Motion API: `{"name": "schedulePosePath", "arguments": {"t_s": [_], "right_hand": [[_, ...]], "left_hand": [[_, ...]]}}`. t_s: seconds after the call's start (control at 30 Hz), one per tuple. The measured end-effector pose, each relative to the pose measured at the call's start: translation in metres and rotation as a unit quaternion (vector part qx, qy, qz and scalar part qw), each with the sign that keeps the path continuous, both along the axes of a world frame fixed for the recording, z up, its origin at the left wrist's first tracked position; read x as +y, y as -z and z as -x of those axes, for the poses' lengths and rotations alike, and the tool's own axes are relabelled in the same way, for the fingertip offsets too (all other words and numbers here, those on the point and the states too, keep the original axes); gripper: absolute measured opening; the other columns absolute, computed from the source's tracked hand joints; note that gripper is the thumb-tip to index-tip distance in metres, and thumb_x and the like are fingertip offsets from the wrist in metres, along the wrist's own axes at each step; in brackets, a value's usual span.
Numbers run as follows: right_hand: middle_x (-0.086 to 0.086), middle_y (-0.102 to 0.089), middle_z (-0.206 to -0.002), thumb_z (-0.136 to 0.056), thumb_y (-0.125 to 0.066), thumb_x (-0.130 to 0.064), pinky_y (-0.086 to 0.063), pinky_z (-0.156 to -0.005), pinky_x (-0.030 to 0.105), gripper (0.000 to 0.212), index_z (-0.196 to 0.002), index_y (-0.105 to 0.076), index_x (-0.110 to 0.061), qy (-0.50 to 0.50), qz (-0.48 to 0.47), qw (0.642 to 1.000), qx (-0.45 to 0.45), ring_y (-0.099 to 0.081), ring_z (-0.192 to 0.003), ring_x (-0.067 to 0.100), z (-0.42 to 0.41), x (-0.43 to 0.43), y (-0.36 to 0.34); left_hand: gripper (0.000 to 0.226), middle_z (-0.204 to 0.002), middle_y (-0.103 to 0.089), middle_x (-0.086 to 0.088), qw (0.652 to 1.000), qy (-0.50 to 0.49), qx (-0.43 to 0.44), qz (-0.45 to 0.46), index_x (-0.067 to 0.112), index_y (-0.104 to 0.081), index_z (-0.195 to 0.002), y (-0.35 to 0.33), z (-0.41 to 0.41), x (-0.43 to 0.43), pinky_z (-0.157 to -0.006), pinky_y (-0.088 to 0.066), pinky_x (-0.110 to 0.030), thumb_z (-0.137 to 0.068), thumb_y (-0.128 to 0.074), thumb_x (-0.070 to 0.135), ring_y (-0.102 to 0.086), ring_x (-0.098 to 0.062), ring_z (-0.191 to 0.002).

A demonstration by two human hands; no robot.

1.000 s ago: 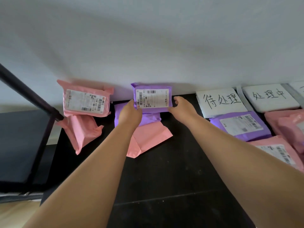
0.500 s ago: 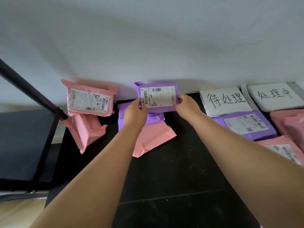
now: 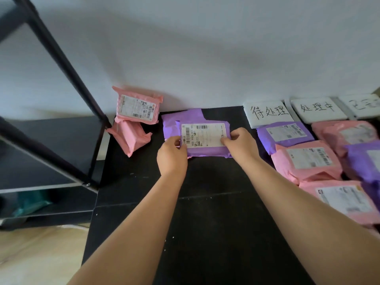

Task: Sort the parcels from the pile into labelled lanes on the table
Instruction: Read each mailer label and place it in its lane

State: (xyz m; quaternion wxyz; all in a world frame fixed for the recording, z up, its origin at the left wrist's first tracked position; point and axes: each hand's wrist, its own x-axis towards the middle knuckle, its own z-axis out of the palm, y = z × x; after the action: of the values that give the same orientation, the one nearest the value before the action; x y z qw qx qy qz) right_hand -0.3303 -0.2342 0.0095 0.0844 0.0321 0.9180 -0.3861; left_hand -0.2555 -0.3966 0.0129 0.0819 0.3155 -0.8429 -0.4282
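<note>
Sorting table | my left hand and right hand pinch the purple parcel at both ends, label up, above the pile's other purple mailer | risk: slick film slips from my thumbs, or I misread the label and pick the wrong lane past the first lane card.

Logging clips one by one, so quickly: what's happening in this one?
A person grips a purple parcel by its two ends with the left hand and the right hand, label facing up, over a second purple parcel at the pile. Two pink parcels lie further left. On the right, handwritten lane signs have sorted parcels below them.
</note>
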Motion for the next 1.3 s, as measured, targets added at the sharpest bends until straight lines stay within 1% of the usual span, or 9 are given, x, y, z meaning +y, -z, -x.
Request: {"name": "schedulePosePath", "arguments": {"t_s": [0.23,0.4,0.77,0.83,0.9,0.97,1.03,1.17,1.3], "right_hand": [[-0.002,-0.06,-0.097,-0.097,-0.061,-0.037,-0.038,-0.055,0.02,0.022,-0.104,-0.056,-0.017,0.031,0.018,0.997,-0.071,-0.055,-0.072,0.006,-0.094,0.011,0.0],[-0.002,-0.061,-0.096,-0.096,-0.063,-0.036,-0.041,-0.057,0.023,0.021,-0.105,-0.055,-0.019,0.086,0.007,0.988,-0.126,-0.059,-0.076,0.009,-0.163,0.025,0.016],[0.003,-0.066,-0.093,-0.093,-0.068,-0.034,-0.049,-0.061,0.024,0.024,-0.103,-0.057,-0.016,0.115,-0.034,0.963,-0.241,-0.067,-0.077,0.014,-0.274,0.076,0.071],[0.003,-0.066,-0.098,-0.092,-0.069,-0.033,-0.046,-0.06,0.023,0.025,-0.105,-0.056,-0.016,0.11,-0.018,0.964,-0.242,-0.066,-0.08,0.013,-0.279,0.083,0.073],[0.001,-0.064,-0.1,-0.091,-0.07,-0.033,-0.043,-0.059,0.022,0.029,-0.11,-0.055,-0.016,0.092,-0.021,0.968,-0.233,-0.063,-0.08,0.011,-0.279,0.088,0.069],[0.001,-0.061,-0.105,-0.091,-0.07,-0.032,-0.042,-0.06,0.022,0.034,-0.116,-0.052,-0.017,0.074,-0.051,0.977,-0.194,-0.059,-0.08,0.009,-0.275,0.093,0.063],[0.003,-0.059,-0.118,-0.093,-0.068,-0.031,-0.049,-0.072,0.025,0.039,-0.125,-0.052,-0.017,0.045,-0.086,0.987,-0.131,-0.061,-0.094,0.012,-0.27,0.096,0.058],[0.001,-0.049,-0.146,-0.099,-0.058,-0.027,-0.049,-0.103,0.041,0.047,-0.144,-0.046,-0.022,-0.059,-0.117,0.988,-0.086,-0.052,-0.129,0.02,-0.257,0.095,0.058],[0.001,-0.055,-0.14,-0.104,-0.046,-0.027,-0.048,-0.103,0.044,0.043,-0.147,-0.042,-0.021,-0.153,-0.143,0.972,-0.11,-0.055,-0.124,0.019,-0.254,0.089,0.062]], "left_hand": [[0.028,-0.112,-0.071,0.005,1.0,0.008,-0.008,0.0,0.021,-0.068,-0.118,-0.004,-0.077,0.004,-0.057,-0.037,-0.016,-0.095,-0.055,0.01,-0.065,-0.014,-0.097],[0.025,-0.115,-0.069,0.006,0.998,0.03,-0.046,-0.018,0.025,-0.066,-0.119,0.018,-0.128,0.017,-0.064,-0.049,-0.018,-0.097,-0.058,0.015,-0.067,-0.012,-0.098],[0.026,-0.114,-0.065,0.005,0.986,0.074,-0.144,-0.028,0.026,-0.065,-0.119,0.076,-0.227,0.062,-0.057,-0.046,-0.017,-0.097,-0.054,0.015,-0.065,-0.012,-0.093],[0.029,-0.117,-0.065,0.004,0.986,0.074,-0.149,-0.031,0.025,-0.063,-0.123,0.08,-0.233,0.067,-0.061,-0.052,-0.021,-0.098,-0.054,0.014,-0.065,-0.013,-0.095],[0.035,-0.126,-0.061,0.002,0.988,0.055,-0.14,-0.027,0.024,-0.059,-0.131,0.078,-0.236,0.074,-0.079,-0.058,-0.031,-0.098,-0.055,0.014,-0.061,-0.015,-0.108],[0.042,-0.136,-0.052,0.001,0.992,0.015,-0.121,-0.006,0.022,-0.053,-0.138,0.074,-0.241,0.084,-0.097,-0.05,-0.032,-0.097,-0.056,0.013,-0.049,-0.018,-0.127],[0.043,-0.136,-0.049,0.002,0.994,-0.046,-0.098,0.008,0.021,-0.052,-0.137,0.069,-0.249,0.098,-0.096,-0.045,-0.03,-0.095,-0.059,0.014,-0.043,-0.017,-0.131],[0.018,-0.108,-0.058,0.004,0.975,-0.171,-0.085,-0.115,0.023,-0.053,-0.105,0.067,-0.265,0.128,-0.078,-0.052,-0.032,-0.092,-0.065,0.022,-0.06,-0.016,-0.098],[0.018,-0.099,-0.061,0.006,0.962,-0.145,-0.127,-0.193,0.022,-0.054,-0.104,0.074,-0.27,0.139,-0.067,-0.049,-0.027,-0.094,-0.063,0.033,-0.06,-0.008,-0.083]]}}
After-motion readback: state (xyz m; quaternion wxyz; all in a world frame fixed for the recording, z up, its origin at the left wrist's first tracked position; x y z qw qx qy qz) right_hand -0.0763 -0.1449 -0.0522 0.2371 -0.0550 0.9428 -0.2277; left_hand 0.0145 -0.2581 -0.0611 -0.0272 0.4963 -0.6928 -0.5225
